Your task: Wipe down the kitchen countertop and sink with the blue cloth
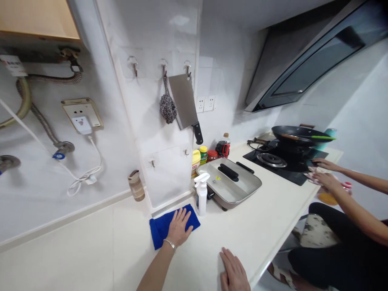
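Observation:
My left hand point(179, 230), with a bracelet at the wrist, lies flat on a folded blue cloth point(159, 230) on the white countertop point(133, 246). Its fingers are stretched out and spread. Just beyond the cloth's right end stands a white spray bottle point(201, 198). My right hand point(233, 270) rests on the bare counter near the front edge, fingers extended and holding nothing. Behind the spray bottle sits a rectangular electric pan point(230, 198) under a glass lid with a black handle point(228, 172).
A brown-lidded bottle point(136, 186) stands by the wall; condiment jars point(203, 154) are behind the pan. A cleaver point(184, 103) and steel scrubber point(167, 108) hang above. At right, a person's hands point(327, 178) hold a cloth by the stove point(291, 161), which carries a wok point(300, 133).

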Demonstrator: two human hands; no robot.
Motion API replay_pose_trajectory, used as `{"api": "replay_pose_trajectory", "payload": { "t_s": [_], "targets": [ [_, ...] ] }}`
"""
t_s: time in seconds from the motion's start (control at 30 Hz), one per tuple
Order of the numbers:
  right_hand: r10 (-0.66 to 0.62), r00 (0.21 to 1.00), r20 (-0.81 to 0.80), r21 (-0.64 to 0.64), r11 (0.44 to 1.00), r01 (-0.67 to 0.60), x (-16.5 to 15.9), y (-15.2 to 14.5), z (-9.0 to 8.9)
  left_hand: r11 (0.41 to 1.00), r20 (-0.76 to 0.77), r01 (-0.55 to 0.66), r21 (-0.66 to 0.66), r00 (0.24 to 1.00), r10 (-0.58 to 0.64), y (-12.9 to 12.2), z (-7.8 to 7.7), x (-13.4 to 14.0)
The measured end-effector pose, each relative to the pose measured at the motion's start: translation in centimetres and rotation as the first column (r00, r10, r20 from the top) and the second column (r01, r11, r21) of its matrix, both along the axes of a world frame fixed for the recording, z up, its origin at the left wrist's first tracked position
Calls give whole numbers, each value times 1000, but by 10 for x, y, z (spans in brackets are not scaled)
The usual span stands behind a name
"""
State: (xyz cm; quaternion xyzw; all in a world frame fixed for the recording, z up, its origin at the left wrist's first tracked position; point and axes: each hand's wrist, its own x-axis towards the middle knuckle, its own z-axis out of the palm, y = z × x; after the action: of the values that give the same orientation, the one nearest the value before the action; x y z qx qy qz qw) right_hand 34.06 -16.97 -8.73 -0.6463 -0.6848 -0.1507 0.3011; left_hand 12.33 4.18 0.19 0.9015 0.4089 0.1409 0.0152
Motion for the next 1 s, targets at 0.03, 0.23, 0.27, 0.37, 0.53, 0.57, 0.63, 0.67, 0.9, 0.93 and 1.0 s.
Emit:
{"api": "replay_pose_trajectory", "payload": {
  "t_s": [0.03, 0.23, 0.27, 0.37, 0.53, 0.57, 0.63, 0.67, 0.9, 0.93, 1.0],
  "targets": [
    [0, 1000, -5, -14, 1000, 0, 1, 0, 0, 998, -3, 59, -2, 998, -59, 3, -1, -3],
    [-11, 1000, 11, -67, 998, 12, 2, -3, 0, 1000, 14, -2, 6, 1000, 2, 19, -14, 4],
    [-12, 1000, 9, -76, 997, 12, 2, -4, 0, 1000, 18, -14, 2, 1000, 14, 21, -14, 8],
    [-10, 1000, -1, -94, 996, 10, 3, -5, -3, 1000, 26, -21, -1, 999, 21, 30, -15, 14],
    [-2, 1000, 16, -105, 994, 3, 6, -6, -9, 999, 28, 35, -22, 999, -34, 43, -17, 14],
    [1, 1000, 18, -107, 994, 1, 6, -6, -9, 999, 30, 41, -26, 999, -40, 44, -18, 13],
    [0, 1000, 3, -113, 994, 0, 5, -6, -7, 999, 32, 45, -29, 998, -45, 46, -18, 13],
    [-2, 1000, -11, -113, 994, 1, 4, -6, -5, 999, 32, 44, -30, 999, -43, 47, -18, 13],
    [-11, 998, -60, -73, 997, 6, -5, -2, 16, 998, 3, 22, -59, 1000, -22, 46, -9, 17],
    [-12, 998, -57, -59, 998, 9, -6, -1, 19, 998, -5, 20, -58, 1000, -20, 45, -8, 17],
    [-20, 998, -62, -41, 999, 17, -8, 0, 24, 999, -17, 10, -47, 1000, -11, 43, -7, 17]
  ]
}}
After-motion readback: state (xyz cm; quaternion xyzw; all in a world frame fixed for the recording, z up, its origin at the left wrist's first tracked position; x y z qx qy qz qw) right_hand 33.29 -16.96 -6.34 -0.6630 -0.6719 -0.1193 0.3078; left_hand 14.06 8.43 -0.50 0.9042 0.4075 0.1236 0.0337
